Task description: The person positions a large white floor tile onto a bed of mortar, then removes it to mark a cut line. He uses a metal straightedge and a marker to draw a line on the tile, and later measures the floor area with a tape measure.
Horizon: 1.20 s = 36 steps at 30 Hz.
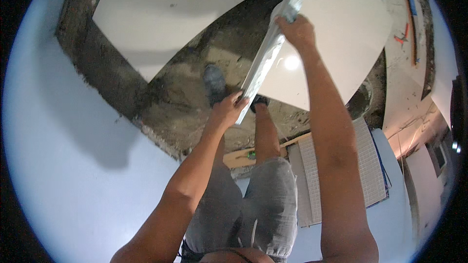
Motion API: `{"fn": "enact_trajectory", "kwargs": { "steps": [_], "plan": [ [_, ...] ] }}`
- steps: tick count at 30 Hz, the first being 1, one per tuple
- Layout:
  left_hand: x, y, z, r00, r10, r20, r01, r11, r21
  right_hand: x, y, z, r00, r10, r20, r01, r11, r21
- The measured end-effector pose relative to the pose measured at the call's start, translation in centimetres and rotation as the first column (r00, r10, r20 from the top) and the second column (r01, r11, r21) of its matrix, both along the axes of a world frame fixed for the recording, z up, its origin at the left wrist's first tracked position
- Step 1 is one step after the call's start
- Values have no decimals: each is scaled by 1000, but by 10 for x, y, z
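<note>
Both my hands grip a long silver metal straightedge bar [268, 53] that slants from between my knees up to the far right. My left hand [229, 110] is closed round its near end. Farther up, my right hand [297, 31] clasps it with the thumb along its left side. Behind the bar is a large glossy white tile [348, 34], with a lamp's glare on it. Whether the bar touches this tile, I cannot tell. Another large white tile [141, 34] lies to the far left, with rough dark ground [190, 87] between the two.
My feet stand on the rough ground. A bucket [360, 100] sits by the glossy tile's right corner. Red-handled pliers [403, 35] lie at the far right, near a long thin strip [410, 24]. Ribbed-backed tiles [339, 173] and a wooden board [236, 159] are near my legs. A pale wall [73, 141] borders the left.
</note>
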State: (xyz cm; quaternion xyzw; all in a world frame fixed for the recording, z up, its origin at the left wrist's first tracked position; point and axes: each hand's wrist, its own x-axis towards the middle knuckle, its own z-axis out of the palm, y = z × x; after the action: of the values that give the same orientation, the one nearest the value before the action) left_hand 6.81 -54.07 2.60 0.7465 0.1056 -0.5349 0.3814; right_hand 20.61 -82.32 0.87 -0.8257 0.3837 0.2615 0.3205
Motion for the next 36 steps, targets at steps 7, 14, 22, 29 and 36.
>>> {"fn": "enact_trajectory", "kwargs": {
  "steps": [7,14,22,29,36],
  "plan": [
    [3,-1,3,999,41,-32,-44,996,-78,-1,-1,-5,989,118,84,-116,993,-36],
    [2,-3,4,998,-40,38,38,998,42,-12,-11,-33,940,239,244,-209,968,-140],
    [-10,5,-13,997,68,27,-66,996,-59,7,-3,2,996,77,48,-73,994,-83],
    [-12,-3,0,980,171,103,-164,984,-76,7,4,7,998,26,56,-23,999,-42],
    [-15,-5,-3,964,206,168,-196,978,-77,10,-5,1,996,90,28,-88,994,-61]
  ]
}}
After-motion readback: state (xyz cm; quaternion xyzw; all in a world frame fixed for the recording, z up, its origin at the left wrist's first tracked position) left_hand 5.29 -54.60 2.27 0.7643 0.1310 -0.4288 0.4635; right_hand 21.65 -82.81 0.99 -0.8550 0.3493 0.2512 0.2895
